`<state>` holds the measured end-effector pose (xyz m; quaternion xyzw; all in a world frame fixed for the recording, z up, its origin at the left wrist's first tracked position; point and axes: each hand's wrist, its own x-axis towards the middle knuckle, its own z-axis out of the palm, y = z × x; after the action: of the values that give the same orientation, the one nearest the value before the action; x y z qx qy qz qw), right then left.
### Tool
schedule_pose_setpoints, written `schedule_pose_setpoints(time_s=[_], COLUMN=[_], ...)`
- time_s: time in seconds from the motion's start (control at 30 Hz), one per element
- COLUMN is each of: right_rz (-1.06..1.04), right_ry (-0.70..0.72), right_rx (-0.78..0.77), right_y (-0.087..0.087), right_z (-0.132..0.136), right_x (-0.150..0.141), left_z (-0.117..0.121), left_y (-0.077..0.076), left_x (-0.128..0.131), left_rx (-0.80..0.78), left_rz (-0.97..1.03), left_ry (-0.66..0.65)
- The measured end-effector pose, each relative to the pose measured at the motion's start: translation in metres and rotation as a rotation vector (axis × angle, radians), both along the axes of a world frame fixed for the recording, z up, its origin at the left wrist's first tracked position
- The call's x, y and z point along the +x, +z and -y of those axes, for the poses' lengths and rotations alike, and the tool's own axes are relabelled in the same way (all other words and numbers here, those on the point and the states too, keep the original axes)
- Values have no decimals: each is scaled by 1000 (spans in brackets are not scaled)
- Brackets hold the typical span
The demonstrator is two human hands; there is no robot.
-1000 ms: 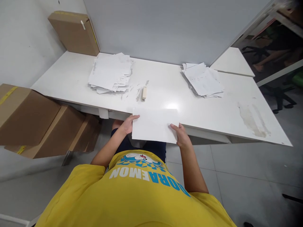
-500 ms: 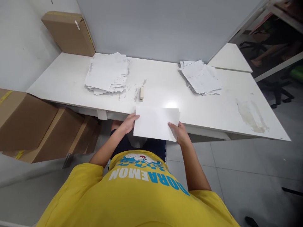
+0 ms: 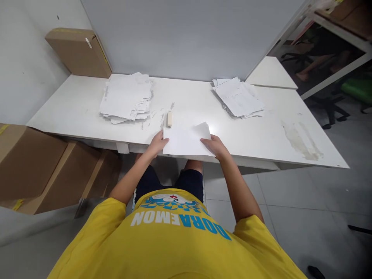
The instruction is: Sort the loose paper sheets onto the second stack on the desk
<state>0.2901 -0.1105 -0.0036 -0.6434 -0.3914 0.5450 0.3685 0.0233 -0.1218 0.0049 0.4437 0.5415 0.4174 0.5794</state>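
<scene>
White sheets of paper (image 3: 186, 141) are held level at the table's front edge, with a far right corner curling up. My left hand (image 3: 157, 144) is closed on their left side, thumb on top. On the right side my right hand (image 3: 215, 146) grips them the same way, its fingers hidden underneath. Just beyond the sheets lies a small cream stapler (image 3: 169, 119). Farther back are two piles of paper: a thick, uneven pile (image 3: 125, 96) on the left and a smaller, fanned pile (image 3: 238, 97) on the right.
The white table (image 3: 186, 93) backs onto a grey partition (image 3: 174, 38). A cardboard box (image 3: 77, 53) leans at its back left corner, and more cardboard boxes (image 3: 31, 162) stand at the left below the tabletop. Past the partition a person's leg (image 3: 312, 69) and office chairs show.
Both hands have moved the sheets forward, from over my lap onto the table's front edge near the stapler. The far right corner of the paper now curls up. The view has shifted slightly.
</scene>
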Motion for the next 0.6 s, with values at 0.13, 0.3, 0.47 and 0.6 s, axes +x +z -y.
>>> schedule_pose_setpoints(time_s=[0.13, 0.3, 0.47, 0.6], right_rz=[15, 40, 83, 67], right_ry=[-13, -32, -31, -26], right_rx=[-5, 49, 78, 80], right_y=[2, -1, -11, -14], right_z=[1, 2, -3, -6], right_x=[-1, -2, -1, 1], left_z=[9, 8, -24, -46], left_y=[-4, -3, 0, -9], left_x=[-4, -11, -14, -14], left_rx=[-34, 144, 533, 656], left_rz=[-181, -397, -664, -726], left_ry=[60, 95, 19, -184])
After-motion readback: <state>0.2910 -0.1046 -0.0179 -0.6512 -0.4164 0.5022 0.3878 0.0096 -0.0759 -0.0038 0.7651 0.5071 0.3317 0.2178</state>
